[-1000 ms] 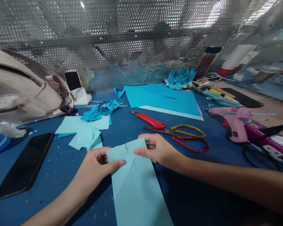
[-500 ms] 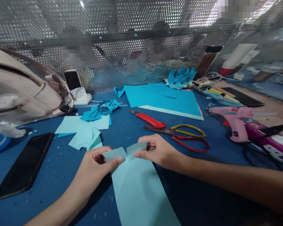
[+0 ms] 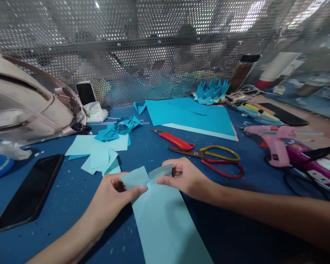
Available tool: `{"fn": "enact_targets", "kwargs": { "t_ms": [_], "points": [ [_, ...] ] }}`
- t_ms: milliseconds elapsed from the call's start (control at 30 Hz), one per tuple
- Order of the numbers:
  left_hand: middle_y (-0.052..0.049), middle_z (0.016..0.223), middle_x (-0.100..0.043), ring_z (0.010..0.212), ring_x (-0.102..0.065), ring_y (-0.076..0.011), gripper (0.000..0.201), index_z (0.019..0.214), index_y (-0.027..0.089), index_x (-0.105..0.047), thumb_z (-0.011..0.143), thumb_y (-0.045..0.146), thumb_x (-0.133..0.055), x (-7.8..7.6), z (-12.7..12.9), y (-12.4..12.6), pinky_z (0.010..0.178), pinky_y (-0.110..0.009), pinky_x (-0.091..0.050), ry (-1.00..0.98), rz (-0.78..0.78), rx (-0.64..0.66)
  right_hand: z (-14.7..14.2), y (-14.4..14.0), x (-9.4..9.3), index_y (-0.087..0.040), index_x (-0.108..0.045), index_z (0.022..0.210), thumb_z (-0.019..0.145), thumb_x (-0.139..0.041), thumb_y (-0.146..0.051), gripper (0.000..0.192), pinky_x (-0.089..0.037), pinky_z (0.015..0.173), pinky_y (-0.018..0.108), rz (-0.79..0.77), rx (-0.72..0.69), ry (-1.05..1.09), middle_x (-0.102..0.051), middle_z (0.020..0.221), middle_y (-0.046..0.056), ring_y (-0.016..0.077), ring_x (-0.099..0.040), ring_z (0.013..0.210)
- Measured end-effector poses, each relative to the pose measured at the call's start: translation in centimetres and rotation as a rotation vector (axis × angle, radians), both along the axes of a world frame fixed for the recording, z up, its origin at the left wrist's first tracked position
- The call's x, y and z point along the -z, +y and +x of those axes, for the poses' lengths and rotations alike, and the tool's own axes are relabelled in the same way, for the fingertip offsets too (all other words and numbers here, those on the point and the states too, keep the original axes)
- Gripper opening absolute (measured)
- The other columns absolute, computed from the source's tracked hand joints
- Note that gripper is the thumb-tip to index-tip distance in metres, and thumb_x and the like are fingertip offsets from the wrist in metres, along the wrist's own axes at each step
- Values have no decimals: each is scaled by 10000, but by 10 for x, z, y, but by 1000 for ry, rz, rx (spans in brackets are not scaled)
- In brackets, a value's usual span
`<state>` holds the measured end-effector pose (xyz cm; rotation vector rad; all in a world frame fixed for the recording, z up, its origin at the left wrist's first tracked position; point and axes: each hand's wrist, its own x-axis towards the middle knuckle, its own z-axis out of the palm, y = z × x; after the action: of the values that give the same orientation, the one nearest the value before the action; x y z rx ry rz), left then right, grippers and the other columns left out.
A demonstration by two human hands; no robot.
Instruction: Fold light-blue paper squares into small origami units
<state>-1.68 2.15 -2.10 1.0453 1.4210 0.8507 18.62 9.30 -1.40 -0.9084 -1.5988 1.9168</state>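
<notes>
A long strip of light blue paper (image 3: 165, 223) runs from the near edge of the view up to both hands. Its far end splits into two flaps that stand up, with a crease between them. My left hand (image 3: 117, 194) pinches the left flap (image 3: 136, 176), thumb on the near side. My right hand (image 3: 185, 179) pinches the right flap (image 3: 161, 172) between thumb and curled fingers. Just beyond the right hand lie scissors (image 3: 203, 153) with yellow and red handles and a red box cutter (image 3: 176, 140).
Light blue paper pieces (image 3: 99, 161) and folded blue shapes (image 3: 107, 132) lie left of centre. Blue sheets (image 3: 189, 115) and a spiky paper form (image 3: 211, 91) sit behind. At right rests a pink glue gun (image 3: 277, 143); at left, a phone (image 3: 29, 190) and a bag (image 3: 24, 99).
The left flap is raised slightly and tilted more upright in my left hand. My right hand keeps its pinch almost unmoved. The whole view has shifted slightly.
</notes>
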Motion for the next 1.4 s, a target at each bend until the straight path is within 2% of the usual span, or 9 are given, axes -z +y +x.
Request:
{"fn": "enact_targets", "kwargs": {
  "t_ms": [133,567,667,733,833,933,1133,1267,1400],
  "points": [
    [-34,679,-674,606,-571,-157,318,744,141,-695,696,446,-767,3,-1,1,571,-244,-402,5,27,27,0,-1,0,-158,-566,650,632,-845,-291,310,-382,540,210,-2,-11,6,-550,605,-47,97,-504,572],
    [17,618,-548,598,-467,-119,313,675,140,-633,699,422,-768,-4,1,-1,559,-217,-330,7,36,34,4,-1,5,-152,-539,637,696,-802,-343,331,-312,493,196,94,-28,-9,-481,581,-55,77,-425,548],
    [3,637,-608,605,-515,-128,298,699,142,-660,704,419,-772,-3,1,0,557,-214,-359,4,40,25,4,-1,5,-151,-539,633,688,-813,-344,340,-332,498,192,79,-20,-2,-486,574,-58,73,-432,538],
    [-31,718,-693,666,-594,-167,289,760,148,-694,704,419,-775,-3,2,0,601,-235,-429,-24,17,21,3,-2,4,-149,-574,678,691,-814,-350,313,-384,534,199,72,-16,-11,-544,616,-42,90,-495,570],
    [-63,870,-763,814,-678,-235,285,851,166,-729,702,403,-783,-5,2,2,710,-287,-509,-70,4,22,4,-3,6,-150,-639,830,720,-795,-375,295,-477,653,238,86,5,-9,-663,791,14,155,-618,736],
    [-60,941,-779,894,-701,-263,289,902,182,-748,688,368,-802,-5,3,3,772,-310,-532,-75,17,29,5,-4,9,-152,-658,926,749,-770,-410,332,-508,723,273,114,-13,-17,-694,908,45,196,-647,841],
    [-65,862,-786,791,-711,-249,262,827,167,-748,687,385,-788,-5,5,-1,686,-288,-528,-36,-12,9,3,-6,6,-139,-656,829,697,-800,-450,367,-475,638,248,98,-47,-75,-662,800,31,164,-599,728],
    [-70,795,-773,712,-683,-219,287,778,147,-731,660,399,-798,-8,7,-2,636,-267,-495,5,-12,-17,2,-8,3,-157,-571,689,665,-816,-456,387,-380,523,210,111,-3,-70,-512,618,-37,102,-471,584],
    [-70,801,-770,714,-677,-210,288,788,144,-732,682,406,-789,-9,7,-1,638,-260,-494,-8,-18,-11,2,-9,5,-157,-572,709,683,-804,-439,366,-393,540,214,121,15,-81,-524,642,-31,107,-483,597]
  ]
}}
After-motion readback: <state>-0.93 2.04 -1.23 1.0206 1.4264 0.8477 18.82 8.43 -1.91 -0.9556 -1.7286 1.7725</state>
